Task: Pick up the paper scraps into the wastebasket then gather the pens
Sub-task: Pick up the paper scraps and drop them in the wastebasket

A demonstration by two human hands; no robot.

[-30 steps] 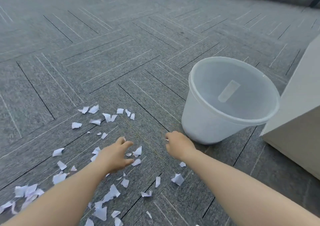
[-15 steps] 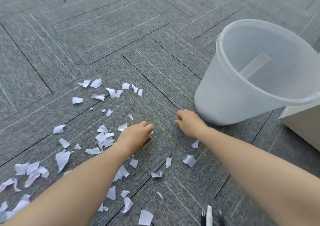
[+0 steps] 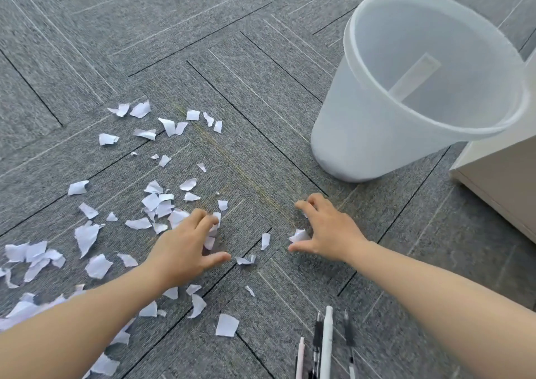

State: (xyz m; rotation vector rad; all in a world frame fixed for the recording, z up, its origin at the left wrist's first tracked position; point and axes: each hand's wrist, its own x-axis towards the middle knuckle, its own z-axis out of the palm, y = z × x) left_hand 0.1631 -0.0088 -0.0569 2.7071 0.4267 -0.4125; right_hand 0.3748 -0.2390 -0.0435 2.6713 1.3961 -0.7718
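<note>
Under left hand (image 3: 185,245), scraps (image 3: 213,230) (half-hidden)

Two bare forearms enter from about 7 and 5 o'clock, uncovered as far as the picture's edge, with no sleeve or cuff. The left hand (image 3: 185,245) and right hand (image 3: 327,228) appear to wear no rings, watch or gloves, though fingers are slightly blurred.

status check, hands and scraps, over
Left hand gripping scraps. Right hand closing on one scrap. Many scraps on carpet, wastebasket looks empty. Pens untouched, nothing blocking.
</note>
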